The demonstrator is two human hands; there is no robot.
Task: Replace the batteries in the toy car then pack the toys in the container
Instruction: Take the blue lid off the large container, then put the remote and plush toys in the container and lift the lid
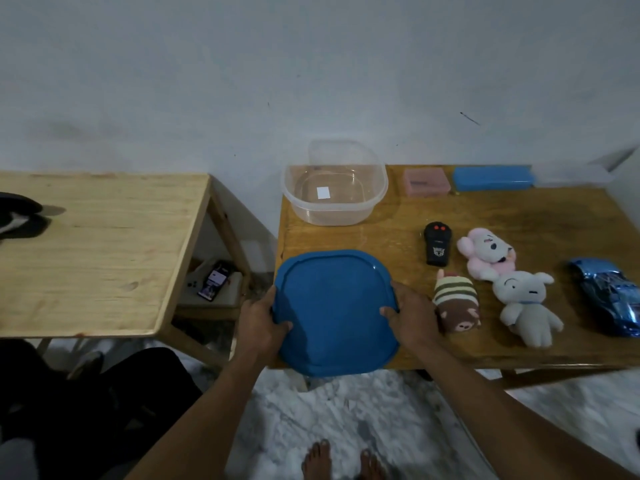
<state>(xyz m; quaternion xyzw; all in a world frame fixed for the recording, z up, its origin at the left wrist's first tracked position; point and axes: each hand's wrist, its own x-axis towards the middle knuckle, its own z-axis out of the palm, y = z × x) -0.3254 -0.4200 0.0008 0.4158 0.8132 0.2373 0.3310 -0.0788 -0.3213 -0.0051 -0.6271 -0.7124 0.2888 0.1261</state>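
Early stage: lid (332,313) gripped at opposite edges, left hand (259,318) and right hand (414,315) curled over its rim; container (381,199) open behind, without toys; toy car (609,296) far right, seemingly untouched; plush toys (488,252) unpacked.

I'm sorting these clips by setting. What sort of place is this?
Probably a room in a home: a wooden table against a bare wall, soft toys laid out on it, and bare feet on the floor.

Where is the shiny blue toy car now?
Head view: the shiny blue toy car lies on the wooden table, far right, beside the white plush rabbit.
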